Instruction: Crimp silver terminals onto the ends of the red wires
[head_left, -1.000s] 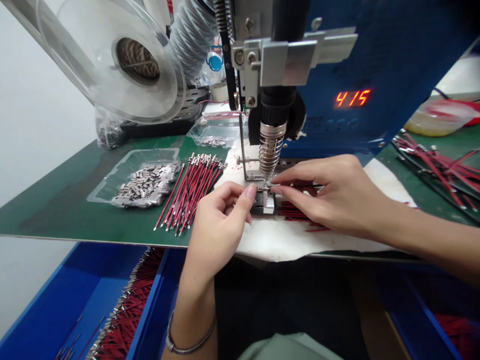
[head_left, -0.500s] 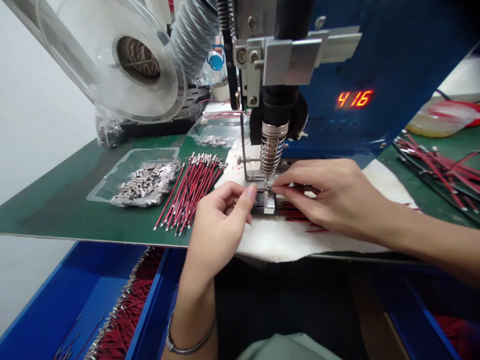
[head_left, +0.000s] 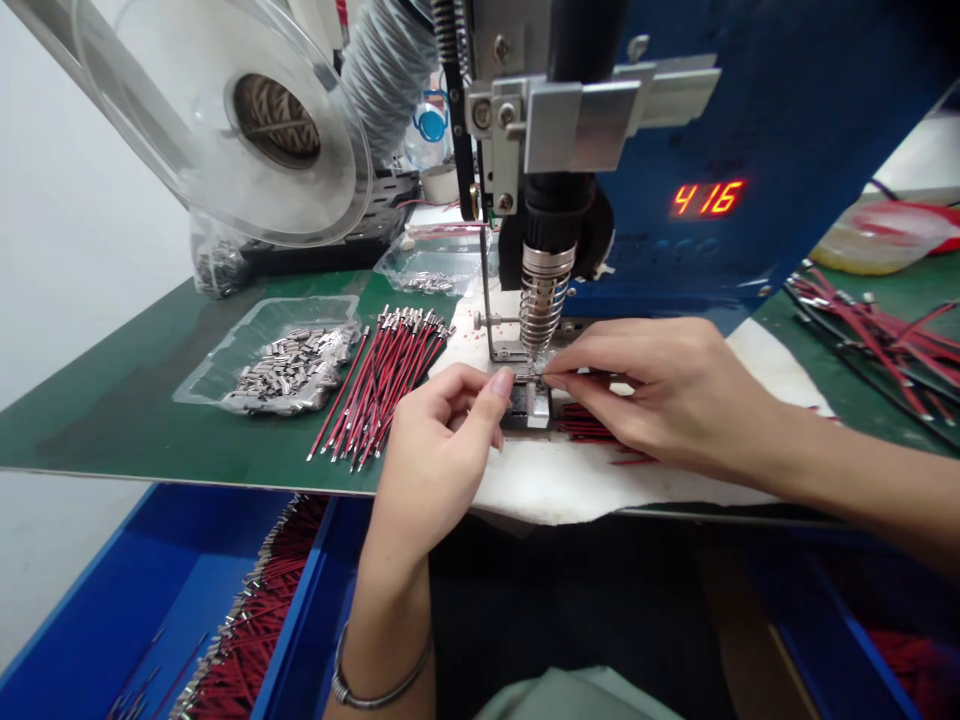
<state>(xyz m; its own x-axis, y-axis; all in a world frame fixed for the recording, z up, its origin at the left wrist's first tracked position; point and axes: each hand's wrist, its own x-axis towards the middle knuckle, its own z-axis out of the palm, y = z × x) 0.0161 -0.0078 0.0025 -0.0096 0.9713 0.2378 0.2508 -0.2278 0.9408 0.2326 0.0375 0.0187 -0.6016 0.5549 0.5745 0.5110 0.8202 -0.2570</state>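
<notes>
My left hand is curled, its thumb tip pressed against the small metal fixture under the machine's coiled heating nozzle. My right hand pinches a thin red wire at the same fixture, its fingertips meeting the left thumb right below the nozzle tip. More red wires lie under my right palm. What the left fingers hold, if anything, is hidden.
A bundle of red wires with metal ends and a plastic bag of metal terminals lie on the green bench to the left. A clear reel hangs above. The blue machine shows 416. Blue bins below hold finished wires. More wires lie right.
The machine's counter went from 415 to 416. Both hands have stayed at the fixture with hardly any movement.
</notes>
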